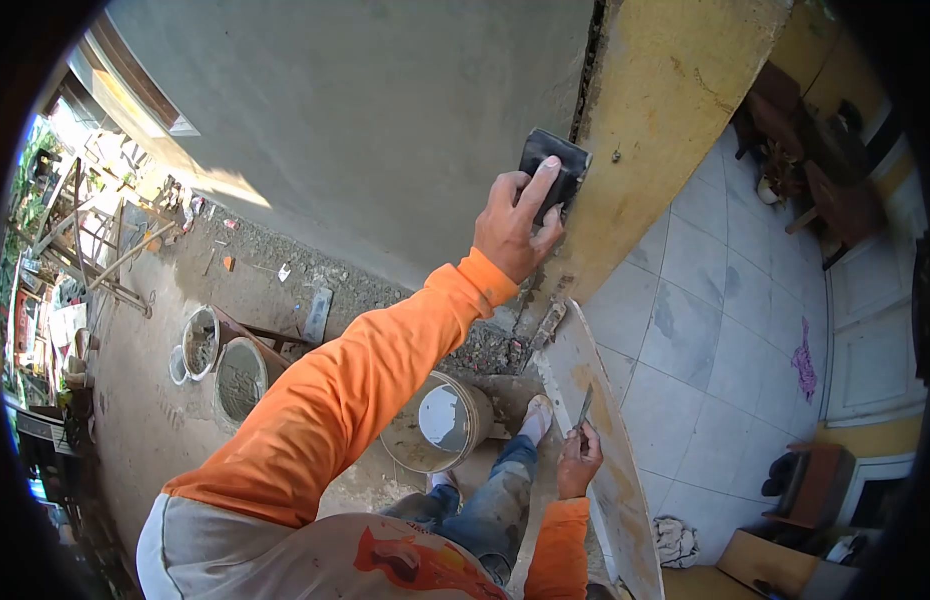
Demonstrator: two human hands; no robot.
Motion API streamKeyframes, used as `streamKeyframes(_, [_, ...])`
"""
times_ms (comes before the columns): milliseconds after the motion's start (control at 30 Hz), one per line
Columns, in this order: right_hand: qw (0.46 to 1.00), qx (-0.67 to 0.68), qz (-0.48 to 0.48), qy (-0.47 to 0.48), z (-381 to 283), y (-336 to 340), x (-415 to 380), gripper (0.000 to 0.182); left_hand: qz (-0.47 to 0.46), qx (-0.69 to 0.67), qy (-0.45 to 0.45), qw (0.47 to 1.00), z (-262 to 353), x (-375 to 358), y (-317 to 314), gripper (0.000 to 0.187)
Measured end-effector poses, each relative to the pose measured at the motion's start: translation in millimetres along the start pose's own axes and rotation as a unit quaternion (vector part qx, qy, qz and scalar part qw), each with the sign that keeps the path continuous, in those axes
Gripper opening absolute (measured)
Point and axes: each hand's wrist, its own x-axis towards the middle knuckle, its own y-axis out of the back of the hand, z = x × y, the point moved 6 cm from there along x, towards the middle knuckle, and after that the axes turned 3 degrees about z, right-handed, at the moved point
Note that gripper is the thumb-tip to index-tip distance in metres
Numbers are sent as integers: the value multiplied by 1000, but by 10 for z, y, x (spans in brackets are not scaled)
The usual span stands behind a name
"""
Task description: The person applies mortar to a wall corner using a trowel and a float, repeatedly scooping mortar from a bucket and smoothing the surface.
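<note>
Sanding block (pixel 553 170), dark and rectangular, sits pressed against the yellow wall edge (pixel 665 110) at twelve o'clock, my left hand (pixel 515 225) closed in a grip over it. My right hand (pixel 579 462) grips one thin scraper (pixel 584 408) at five o'clock. Three buckets: one white (pixel 440 425), two grey (pixel 220 360) at nine o'clock.

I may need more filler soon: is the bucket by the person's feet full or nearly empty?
Nearly empty. The bucket stands upright and open, with only a pale patch showing at its bottom.
</note>
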Motion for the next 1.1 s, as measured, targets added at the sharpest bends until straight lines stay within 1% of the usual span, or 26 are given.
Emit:
streamKeyframes(67, [1000, 13, -1, 0, -115, -88, 36, 27, -14, 42, 26, 999, -59, 39, -120, 70])
streamKeyframes(133, [1000, 26, -1, -2, -111, -72, 72, 27, -16, 47, 31, 998, -125, -26, -161, 69])
streamKeyframes(167, [999, 33, 1, -20, -56, -32, 59, 27, -20, 51, 34, 998, -178, -66, -180, 69])
streamKeyframes(200, [998, 40, 3, -38, 3, 20, 25, 27, -20, 51, 36, 998, -261, -165, -192, 69])
streamKeyframes(233, [999, 36, 1, -37, 28, 77, -2, 27, -27, 61, 41, 997, -383, -319, -210, 70])
streamKeyframes(300, [1000, -17, 10, -11, 24, 232, -44, 27, -34, 85, 65, 994, -717, -676, -195, 70])
streamKeyframes(333, [1000, -20, 9, -5, 29, 321, -78, 27, -38, 98, 83, 991, -939, -881, -132, 70])
streamKeyframes(400, [1000, 3, 17, -15, 5, 503, -155, 28, -42, 112, 182, 976, -1445, -1267, 197, 70])
streamKeyframes(433, [1000, -2, 17, -9, -64, 555, -170, 28, -48, 118, 189, 974, -1532, -1350, 456, 71])
streamKeyframes(467, [999, -6, 21, -32, -121, 604, -202, 28, -54, 126, 199, 970, -1541, -1439, 693, 71])
streamKeyframes(500, [998, -7, 23, -56, -237, 577, -254, 28, -49, 126, 204, 970, -1436, -1457, 905, 71])
streamKeyframes(567, [997, 3, 3, -72, -615, 320, -321, 27, -55, 12, 252, 966, -1180, -1509, 1321, 74])
streamKeyframes(600, [996, 16, -11, -91, -819, 127, -345, 27, -56, -11, 250, 967, -970, -1479, 1501, 74])
streamKeyframes(633, [996, 10, -45, -73, -1006, -75, -357, 27, -51, -9, 261, 964, -771, -1457, 1699, 74])
streamKeyframes(667, [995, 6, -83, -55, -1171, -308, -354, 28, -97, -133, 360, 919, -646, -1492, 1804, 73])
streamKeyframes(700, [990, -3, -143, -21, -1349, -534, -371, 29, -137, -253, 447, 847, -476, -1545, 1909, 73])
streamKeyframes(733, [979, -10, -204, 15, -1531, -746, -401, 30, -134, -325, 455, 818, -277, -1484, 2056, 72])
streamKeyframes(767, [964, -13, -263, 29, -1798, -975, -469, 31, -123, -320, 459, 820, -206, -1467, 2244, 72])
streamKeyframes(800, [946, -15, -320, 41, -2071, -1140, -597, 32, -136, -365, 459, 799, -101, -1486, 2384, 73])
streamKeyframes(833, [943, -19, -329, 44, -2240, -1216, -672, 32, -147, -410, 454, 777, 6, -1483, 2495, 73])
streamKeyframes(900, [913, -26, -402, 59, -2549, -1458, -794, 31, -122, -436, 440, 776, 109, -1426, 2741, 74])
streamKeyframes(967, [897, -34, -436, 71, -2784, -1612, -898, 31, -157, -494, 475, 711, 208, -1549, 2910, 74])
streamKeyframes(1000, [878, -40, -475, 50, -2901, -1721, -976, 31, -149, -494, 474, 714, 205, -1562, 3009, 74])
streamKeyframes(1033, [858, -47, -511, 28, -3009, -1822, -1069, 31, -172, -490, 481, 706, 217, -1602, 3066, 74])
streamKeyframes(1067, [847, -48, -529, 3, -3107, -1930, -1149, 29, -196, -487, 488, 698, 228, -1638, 3107, 74])
streamKeyframes(1100, [845, -51, -533, 7, -3142, -2027, -1153, 29, -220, -483, 492, 690, 240, -1661, 3138, 74])
